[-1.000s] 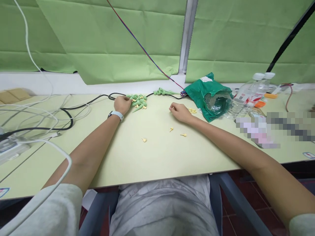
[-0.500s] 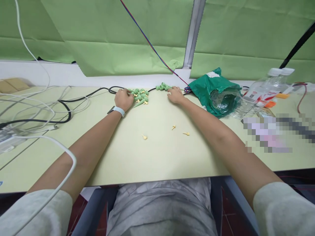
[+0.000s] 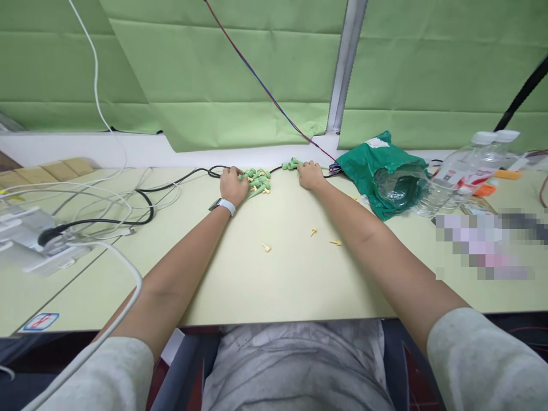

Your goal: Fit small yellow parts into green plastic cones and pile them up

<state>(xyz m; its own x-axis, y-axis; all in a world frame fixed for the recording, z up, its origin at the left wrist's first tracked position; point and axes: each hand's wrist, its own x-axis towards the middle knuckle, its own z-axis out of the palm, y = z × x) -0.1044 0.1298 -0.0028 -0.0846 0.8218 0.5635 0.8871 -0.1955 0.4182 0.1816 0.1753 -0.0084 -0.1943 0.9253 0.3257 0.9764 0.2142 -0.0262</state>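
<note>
At the back of the table, my left hand (image 3: 233,185), with a watch (image 3: 223,205) on its wrist, curls its fingers around the left edge of a pile of green plastic pieces (image 3: 259,180). Small yellow pegs show among them. Which pieces its fingers hold is hidden. To the right, my right hand (image 3: 311,174) bends its fingers down on a smaller row of green plastic pieces (image 3: 291,164); its fingertips are partly hidden. Nearer me lie a yellow peg (image 3: 266,248), a second yellow peg (image 3: 314,232) and a third yellow peg (image 3: 336,242) beside my right forearm.
Right of my right hand stands a torn green bag (image 3: 363,165), with clear plastic bottles (image 3: 462,171) beside it. Tangled cables (image 3: 145,200) and a white power strip (image 3: 29,240) lie at left. Red and blue wires (image 3: 265,88) hang down before the green wall covering (image 3: 240,74).
The view has shifted, so everything sits further right and lower. My left fingers have closed in more against the pile; my right fingers are more bent over the smaller row.
</note>
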